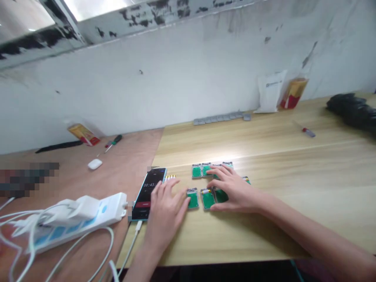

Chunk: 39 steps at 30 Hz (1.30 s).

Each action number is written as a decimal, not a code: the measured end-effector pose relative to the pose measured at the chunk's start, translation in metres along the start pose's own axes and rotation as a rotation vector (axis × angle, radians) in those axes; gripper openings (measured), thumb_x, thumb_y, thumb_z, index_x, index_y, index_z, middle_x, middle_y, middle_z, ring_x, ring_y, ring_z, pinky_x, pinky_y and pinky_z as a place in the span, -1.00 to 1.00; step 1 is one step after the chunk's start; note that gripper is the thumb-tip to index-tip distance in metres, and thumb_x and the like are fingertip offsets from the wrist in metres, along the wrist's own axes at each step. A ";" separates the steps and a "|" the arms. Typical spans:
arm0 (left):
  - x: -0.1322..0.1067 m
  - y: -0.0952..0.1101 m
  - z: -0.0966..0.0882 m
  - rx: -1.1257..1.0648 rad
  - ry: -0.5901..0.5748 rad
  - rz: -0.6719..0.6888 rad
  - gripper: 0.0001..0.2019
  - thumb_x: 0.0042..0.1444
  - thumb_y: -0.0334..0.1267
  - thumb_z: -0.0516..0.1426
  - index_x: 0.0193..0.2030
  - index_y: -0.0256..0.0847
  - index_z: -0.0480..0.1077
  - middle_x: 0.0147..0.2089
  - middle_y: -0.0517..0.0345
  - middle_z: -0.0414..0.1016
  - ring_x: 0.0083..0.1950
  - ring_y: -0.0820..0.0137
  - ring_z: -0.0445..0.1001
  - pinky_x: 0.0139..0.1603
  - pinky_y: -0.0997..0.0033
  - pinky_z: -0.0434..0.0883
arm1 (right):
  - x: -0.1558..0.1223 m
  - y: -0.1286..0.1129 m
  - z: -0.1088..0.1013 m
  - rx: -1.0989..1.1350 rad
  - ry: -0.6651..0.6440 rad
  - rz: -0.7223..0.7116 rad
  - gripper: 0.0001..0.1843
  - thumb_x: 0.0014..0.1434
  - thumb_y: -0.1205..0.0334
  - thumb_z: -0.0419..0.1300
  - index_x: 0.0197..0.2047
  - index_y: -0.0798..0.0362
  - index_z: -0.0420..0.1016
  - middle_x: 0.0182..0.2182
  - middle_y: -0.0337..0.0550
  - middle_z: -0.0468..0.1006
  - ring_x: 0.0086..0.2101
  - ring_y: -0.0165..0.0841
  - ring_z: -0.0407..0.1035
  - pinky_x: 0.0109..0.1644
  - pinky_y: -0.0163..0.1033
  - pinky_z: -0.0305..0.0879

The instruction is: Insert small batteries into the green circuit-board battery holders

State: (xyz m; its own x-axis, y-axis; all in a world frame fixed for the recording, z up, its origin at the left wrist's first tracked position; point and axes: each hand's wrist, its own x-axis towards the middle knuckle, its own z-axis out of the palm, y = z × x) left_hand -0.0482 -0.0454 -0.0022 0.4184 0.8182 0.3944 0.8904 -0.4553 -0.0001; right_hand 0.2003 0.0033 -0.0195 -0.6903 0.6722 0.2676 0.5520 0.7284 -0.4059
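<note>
My left hand (167, 203) lies with fingers spread over the right edge of a phone (148, 194), whose lit screen shows a timer. Its thumb reaches the left side of a small green circuit board (193, 199). Near its fingertips stand several small white parts with yellow tips (170, 177). My right hand (232, 190) has thumb and index finger at opposite edges of another green circuit board (208, 201), which carries a small yellow-and-silver cylinder (206, 192). More boards (196, 171) form a row behind, partly hidden under my right hand.
A white power strip (108, 211) with plugs and looping cables lies at left. Small grey pieces (217, 118) line the wall, near a white packet (270, 92). A screwdriver (114, 143), a white case (94, 164) and a black bag (352, 109) are farther out.
</note>
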 end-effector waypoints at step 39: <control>-0.002 -0.018 -0.008 -0.067 -0.009 0.031 -0.82 0.25 -0.38 0.07 -0.14 -0.09 0.48 -0.17 0.16 0.53 0.11 0.19 0.37 0.33 -0.21 0.00 | 0.022 -0.024 0.020 -0.010 0.020 -0.012 -0.43 0.12 -0.21 0.21 0.01 0.06 0.41 0.17 0.10 0.32 0.32 0.03 -0.07 0.36 0.29 -0.25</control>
State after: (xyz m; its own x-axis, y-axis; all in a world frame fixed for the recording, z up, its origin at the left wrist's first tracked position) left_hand -0.0670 -0.0417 0.0044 0.4477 0.8060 0.3873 0.8630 -0.5028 0.0489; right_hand 0.1626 -0.0026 -0.0212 -0.6874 0.6660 0.2897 0.5485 0.7375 -0.3939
